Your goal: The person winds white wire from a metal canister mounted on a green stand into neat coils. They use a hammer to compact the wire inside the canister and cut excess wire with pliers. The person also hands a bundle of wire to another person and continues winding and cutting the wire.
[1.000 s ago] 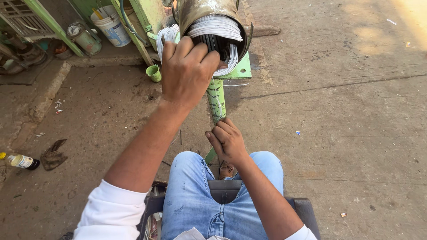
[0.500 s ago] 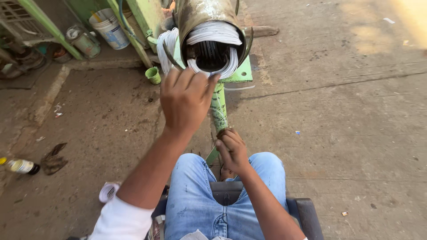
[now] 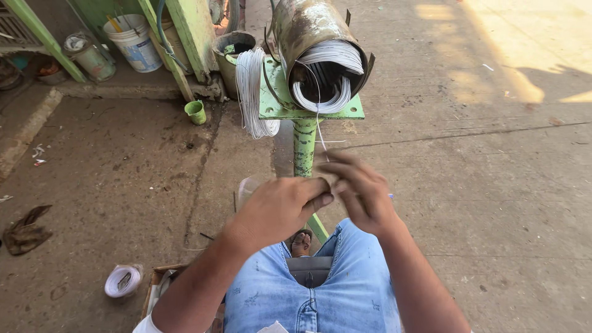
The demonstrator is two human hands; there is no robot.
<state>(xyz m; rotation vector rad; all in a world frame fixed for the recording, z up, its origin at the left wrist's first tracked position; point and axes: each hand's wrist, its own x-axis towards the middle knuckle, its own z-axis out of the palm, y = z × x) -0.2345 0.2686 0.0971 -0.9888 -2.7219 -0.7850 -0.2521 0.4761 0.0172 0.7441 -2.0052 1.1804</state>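
In the head view, a rusty metal drum (image 3: pixel 311 37) lies on its side at the upper middle of the frame, on a green plate (image 3: pixel 345 111) atop a green post (image 3: pixel 303 148), with coils of white wire (image 3: pixel 327 80) packed in its open mouth. A second hank of white wire (image 3: pixel 253 92) hangs off the plate's left edge. Upper left stand a white bucket (image 3: pixel 135 43), a grey tin (image 3: pixel 89 55) and a small green cup (image 3: pixel 195 111); a dark rag (image 3: pixel 24 229) lies at the left edge and a small roll of wire (image 3: pixel 122 280) at lower left. A thin wire strand (image 3: pixel 320 132) runs down from the drum to the hands at centre frame, above the blue-jeaned knees. The left hand (image 3: pixel 277 209) is curled nearly closed, its thumb and fingertips meeting the right hand (image 3: pixel 364 191), whose fingers are loosely bent and pinch toward the strand's lower end; motion blur hides the exact grip.
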